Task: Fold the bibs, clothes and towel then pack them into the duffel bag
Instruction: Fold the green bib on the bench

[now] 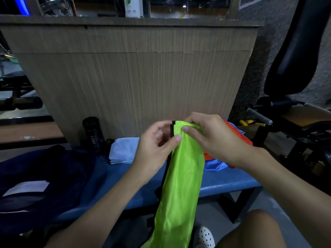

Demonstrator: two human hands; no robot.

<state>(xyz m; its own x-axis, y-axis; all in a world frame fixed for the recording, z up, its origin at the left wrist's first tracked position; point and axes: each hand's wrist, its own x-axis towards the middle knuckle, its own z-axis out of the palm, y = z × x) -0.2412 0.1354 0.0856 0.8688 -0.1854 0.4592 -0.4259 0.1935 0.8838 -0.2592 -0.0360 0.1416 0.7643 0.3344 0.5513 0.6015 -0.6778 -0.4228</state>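
Below the hands, a white perforated shoe (206,237) is seen on the floor. A lime-green bib (180,176) with black trim is held up by its top edge and hangs down past the tabletop (229,183), which is padded in blue. The bib's left edge is pinched by the left hand (155,142) between thumb and curled fingers, and its top is gripped by the right hand (207,135), thumb on the front. Left of the left hand, a navy duffel bag (53,172) is laid on the tabletop; its white label (26,188) is blank. Behind the right hand, orange and blue bibs (238,135) are piled. Beyond the left hand, a folded pale towel (123,149) is set beside a black bottle (93,135) marked "I CAN". Further back, a wooden panel (134,77) is topped by a white box (133,6) with unreadable print.
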